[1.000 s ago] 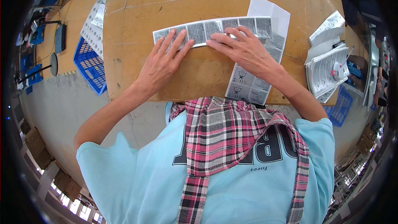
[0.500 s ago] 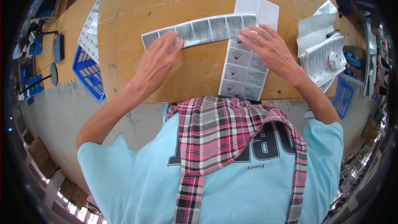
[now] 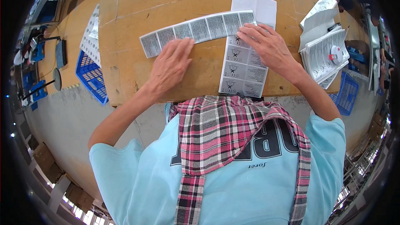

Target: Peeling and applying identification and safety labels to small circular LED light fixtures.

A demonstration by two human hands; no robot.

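A long strip of silver-grey printed labels (image 3: 191, 31) lies slantwise across the table, its right end over an upright sheet of labels (image 3: 233, 70). That sheet carries crossed-out bin symbols on its left column. My left hand (image 3: 171, 64) lies at the strip's lower edge near its middle, fingers stretched out and touching it, thumb apart. At the strip's right end, my right hand (image 3: 268, 50) rests with its fingers spread over the labels and its palm above the sheet's right side. The right thumb is hidden. Beyond the strip, a plain white paper (image 3: 255, 6) shows.
The wooden table (image 3: 125, 71) has scratches. On its right are a stack of label sheets (image 3: 321, 60), a round white-and-red object (image 3: 336, 55) and a black pen-like item (image 3: 334, 27). Blue crates (image 3: 89, 77) stand left and right of the table.
My left hand has slid right along the strip, uncovering the labels at its left end. My right hand stays at the right end, its fingers a little lower on the strip.
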